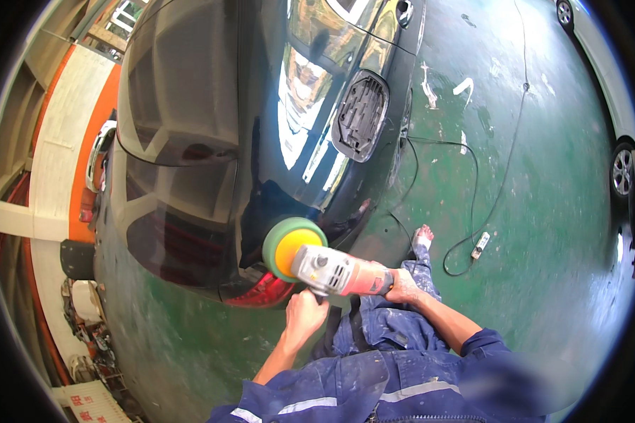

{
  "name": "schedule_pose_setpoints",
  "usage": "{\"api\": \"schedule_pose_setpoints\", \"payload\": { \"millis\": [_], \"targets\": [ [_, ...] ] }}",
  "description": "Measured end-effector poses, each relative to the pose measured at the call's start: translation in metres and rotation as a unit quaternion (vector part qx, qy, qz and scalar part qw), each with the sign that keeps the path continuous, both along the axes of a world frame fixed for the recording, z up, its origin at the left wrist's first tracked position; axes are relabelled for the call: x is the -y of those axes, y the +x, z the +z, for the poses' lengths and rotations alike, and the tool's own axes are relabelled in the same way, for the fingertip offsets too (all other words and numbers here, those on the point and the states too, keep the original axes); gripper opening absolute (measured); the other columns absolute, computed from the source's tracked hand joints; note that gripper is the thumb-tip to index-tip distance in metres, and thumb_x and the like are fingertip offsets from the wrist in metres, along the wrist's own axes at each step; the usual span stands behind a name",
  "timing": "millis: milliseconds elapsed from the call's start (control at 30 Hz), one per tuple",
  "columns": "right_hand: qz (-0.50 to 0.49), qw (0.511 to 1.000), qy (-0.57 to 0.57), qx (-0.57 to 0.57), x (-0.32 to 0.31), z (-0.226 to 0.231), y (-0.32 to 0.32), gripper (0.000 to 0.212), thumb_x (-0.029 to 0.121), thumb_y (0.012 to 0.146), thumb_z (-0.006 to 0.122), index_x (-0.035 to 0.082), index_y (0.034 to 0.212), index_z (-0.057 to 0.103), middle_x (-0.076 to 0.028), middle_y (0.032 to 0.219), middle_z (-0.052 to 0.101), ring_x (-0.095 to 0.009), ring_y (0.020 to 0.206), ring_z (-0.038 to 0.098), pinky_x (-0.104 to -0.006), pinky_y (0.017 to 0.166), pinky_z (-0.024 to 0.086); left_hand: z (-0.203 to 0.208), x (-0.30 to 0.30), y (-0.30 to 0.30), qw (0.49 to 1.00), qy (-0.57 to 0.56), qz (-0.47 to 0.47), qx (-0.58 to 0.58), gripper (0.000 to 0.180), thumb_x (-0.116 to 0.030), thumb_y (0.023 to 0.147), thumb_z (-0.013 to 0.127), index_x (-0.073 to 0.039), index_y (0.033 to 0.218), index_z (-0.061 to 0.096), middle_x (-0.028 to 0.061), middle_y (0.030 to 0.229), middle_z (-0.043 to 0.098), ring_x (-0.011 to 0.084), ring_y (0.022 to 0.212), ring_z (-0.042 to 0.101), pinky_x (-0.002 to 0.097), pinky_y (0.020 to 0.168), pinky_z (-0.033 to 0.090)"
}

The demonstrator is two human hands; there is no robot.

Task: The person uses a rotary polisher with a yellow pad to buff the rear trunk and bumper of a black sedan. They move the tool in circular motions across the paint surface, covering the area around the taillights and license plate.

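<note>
A polisher (339,271) with a red and silver body spans the space between my two hands. My left hand (305,315) is closed around its black side handle near the head. Farther back, my right hand (402,285) wraps the rear grip of the body. The round pad, green with a yellow centre (294,248), stands against or very close to the rear corner of a dark car (268,141); whether it touches I cannot tell. Just below the pad is the car's red tail light (264,289). Whether the pad spins is not visible.
A black cable (476,176) loops across the green floor (536,282) to a white power strip (480,245). A dark ribbed charging or fuel flap area (363,115) shows on the car's side. A silver car (607,77) stands far right; assorted parts (88,303) line the left wall.
</note>
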State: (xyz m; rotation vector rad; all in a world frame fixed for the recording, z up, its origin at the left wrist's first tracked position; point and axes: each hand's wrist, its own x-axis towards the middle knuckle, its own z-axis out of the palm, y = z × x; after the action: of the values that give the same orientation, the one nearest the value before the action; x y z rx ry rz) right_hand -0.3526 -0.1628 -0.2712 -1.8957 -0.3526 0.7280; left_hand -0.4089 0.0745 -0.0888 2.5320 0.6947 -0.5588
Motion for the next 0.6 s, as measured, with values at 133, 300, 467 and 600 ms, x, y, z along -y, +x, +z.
{"api": "schedule_pose_setpoints", "payload": {
  "millis": [133,300,467,600],
  "targets": [
    [-0.004,0.999,0.021,0.034,-0.007,-0.004,-0.005,0.040,0.008,0.062,0.066,0.006,0.102,0.072,-0.024,0.087,0.070,-0.043,0.085,0.068,-0.0460,0.079,0.056,-0.008,-0.005,-0.014,1.000,-0.003,0.002,0.007,0.031,-0.022,0.082,0.068,0.007,0.091,0.070,0.0317,0.084,0.067,0.0490,0.085,0.067,0.0540,0.077,0.054],
    [-0.025,0.999,-0.020,-0.006,0.006,0.013,0.011,0.032,0.010,0.062,0.069,0.006,0.094,0.072,-0.023,0.085,0.071,-0.041,0.083,0.070,-0.0449,0.078,0.056,0.003,-0.007,0.034,0.997,-0.016,-0.064,0.030,0.028,-0.021,0.083,0.066,0.006,0.089,0.070,0.0313,0.085,0.066,0.0492,0.087,0.066,0.0539,0.078,0.054],
    [-0.097,0.994,-0.050,0.011,0.006,0.021,0.070,0.023,0.018,0.065,0.075,0.002,0.082,0.072,-0.024,0.078,0.070,-0.038,0.079,0.072,-0.0420,0.074,0.057,0.021,-0.008,0.126,0.990,0.006,-0.123,0.072,0.030,-0.020,0.082,0.065,0.009,0.084,0.069,0.0338,0.087,0.066,0.0476,0.090,0.067,0.0513,0.080,0.054],
    [-0.098,0.993,-0.065,0.026,0.011,0.061,0.107,0.022,0.016,0.065,0.075,-0.001,0.080,0.070,-0.023,0.075,0.070,-0.033,0.076,0.074,-0.0392,0.071,0.057,0.042,-0.004,0.171,0.988,0.014,-0.145,0.052,0.030,-0.017,0.079,0.064,0.011,0.091,0.068,0.0348,0.093,0.066,0.0472,0.096,0.066,0.0505,0.083,0.053]
  ]
}}
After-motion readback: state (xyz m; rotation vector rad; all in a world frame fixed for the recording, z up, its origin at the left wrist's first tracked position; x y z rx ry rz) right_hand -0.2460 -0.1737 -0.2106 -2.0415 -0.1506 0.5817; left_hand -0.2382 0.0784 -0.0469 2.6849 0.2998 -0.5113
